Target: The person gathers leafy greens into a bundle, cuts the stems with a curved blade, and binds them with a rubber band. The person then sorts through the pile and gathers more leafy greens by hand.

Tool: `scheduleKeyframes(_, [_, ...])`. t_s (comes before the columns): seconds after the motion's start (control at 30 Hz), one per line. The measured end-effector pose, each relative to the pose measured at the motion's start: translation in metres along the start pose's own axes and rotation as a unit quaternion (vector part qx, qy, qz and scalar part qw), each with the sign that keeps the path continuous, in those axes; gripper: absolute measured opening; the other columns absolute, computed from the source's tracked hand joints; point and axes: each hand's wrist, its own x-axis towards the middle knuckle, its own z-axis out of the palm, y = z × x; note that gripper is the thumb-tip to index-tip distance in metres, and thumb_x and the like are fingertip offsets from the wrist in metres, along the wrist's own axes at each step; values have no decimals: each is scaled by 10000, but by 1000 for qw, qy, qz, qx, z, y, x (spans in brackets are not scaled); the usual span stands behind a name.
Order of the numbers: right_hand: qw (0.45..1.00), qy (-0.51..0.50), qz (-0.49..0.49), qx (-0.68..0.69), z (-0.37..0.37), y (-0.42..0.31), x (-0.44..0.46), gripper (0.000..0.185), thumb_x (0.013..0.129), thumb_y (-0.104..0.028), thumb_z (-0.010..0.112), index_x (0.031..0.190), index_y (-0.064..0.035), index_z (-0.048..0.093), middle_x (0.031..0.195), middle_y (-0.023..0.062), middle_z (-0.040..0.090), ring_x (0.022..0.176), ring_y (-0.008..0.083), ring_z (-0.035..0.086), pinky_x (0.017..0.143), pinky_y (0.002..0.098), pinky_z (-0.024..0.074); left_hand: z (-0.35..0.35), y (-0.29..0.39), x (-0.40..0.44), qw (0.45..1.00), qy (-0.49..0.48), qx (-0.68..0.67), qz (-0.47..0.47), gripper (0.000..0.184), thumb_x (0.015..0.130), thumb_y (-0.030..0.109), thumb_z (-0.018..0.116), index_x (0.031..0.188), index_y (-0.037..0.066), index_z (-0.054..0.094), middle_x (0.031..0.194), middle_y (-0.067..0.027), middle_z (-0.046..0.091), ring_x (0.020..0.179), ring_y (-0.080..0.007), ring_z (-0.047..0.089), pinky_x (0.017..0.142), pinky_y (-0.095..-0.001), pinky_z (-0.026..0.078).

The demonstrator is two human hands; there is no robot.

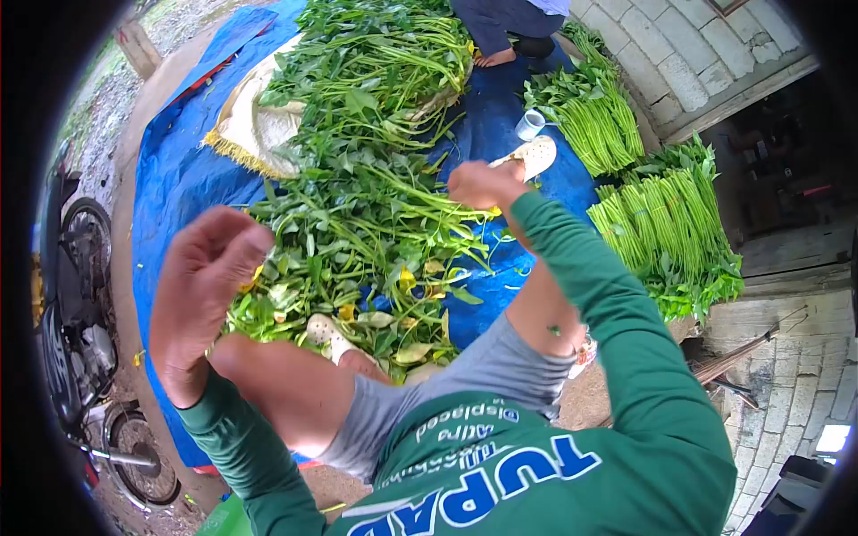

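My left hand is raised at the left, above my bent knee. Its fingers curl loosely with a gap to the thumb, and nothing shows in it. Farther forward, my right hand is closed, knuckles up, over the right edge of a heap of loose leafy greens. Long green stems reach close under that hand; whether it grips one is hidden. Yellowed leaves lie among the greens between my legs.
A blue tarp lies under the heap, with a woven sack at its left. Tied bundles of greens and a white cup are at the right. Another person's foot is at the back. A motorcycle stands left.
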Motion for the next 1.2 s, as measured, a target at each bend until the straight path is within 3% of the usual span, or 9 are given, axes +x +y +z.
scheduleKeyframes(0.1, [987,149,-34,40,139,71,107,329,923,-260,644,1092,-16,783,1130,284,753,1098,439,727,928,528,579,32,-15,41,993,-100,37,-58,248,1016,239,779,1040,4,706,787,28,629,748,-58,540,661,-264,449])
scheduleKeyframes(0.23, [943,289,26,164,195,57,114,395,938,-302,626,1223,-64,761,1275,261,722,1186,458,682,1023,539,546,49,-105,55,925,-78,364,77,378,931,319,834,1109,7,716,879,-168,727,804,-312,721,733,-432,552])
scheduleKeyframes(0.27, [967,186,43,170,203,57,115,448,963,-324,629,1309,-54,717,1301,262,707,1204,456,665,1038,551,524,46,-103,54,916,-116,382,19,440,894,344,845,1155,11,723,976,-228,739,876,-423,720,772,-489,563])
scheduleKeyframes(0.37, [943,294,-20,153,222,53,112,365,983,-323,619,1238,-89,735,1168,213,738,1119,441,678,1041,552,513,42,-95,64,940,-149,299,-68,457,899,335,840,1186,2,718,1009,-215,747,912,-417,725,791,-483,571])
scheduleKeyframes(0.7, [947,243,-14,210,149,41,96,310,997,-279,641,1170,-62,781,1170,217,738,1079,410,709,977,493,548,49,-98,62,933,-133,335,6,540,928,377,822,1290,-6,704,1137,-210,760,984,-378,746,870,-455,593])
scheduleKeyframes(0.73, [959,137,32,244,114,30,83,326,1008,-244,635,1195,-8,760,1178,177,770,1016,367,733,916,443,570,50,-98,60,936,-129,328,6,538,927,378,823,1286,-6,706,1141,-211,759,982,-381,745,869,-456,593])
scheduleKeyframes(0.9, [757,40,-8,652,54,11,7,366,1070,-307,684,1295,-19,699,1060,4,731,877,86,669,753,244,543,47,-103,48,957,-98,271,33,491,954,363,805,1243,-24,714,1082,-196,766,950,-318,757,822,-422,596])
scheduleKeyframes(1.03, [560,-16,-20,828,78,-23,-46,241,1096,-193,637,1304,-74,654,1001,25,700,824,126,661,723,271,556,63,-102,52,991,-115,68,-7,404,1013,320,763,1205,-34,724,960,-86,765,838,-161,718,725,-329,578])
scheduleKeyframes(1.2, [471,-14,-91,877,97,-91,-96,260,1095,-144,624,1343,-65,614,1085,71,705,944,168,684,794,333,585,109,-100,52,969,-105,-191,-118,380,1038,364,742,1196,19,758,967,-16,751,779,-77,673,637,-230,537])
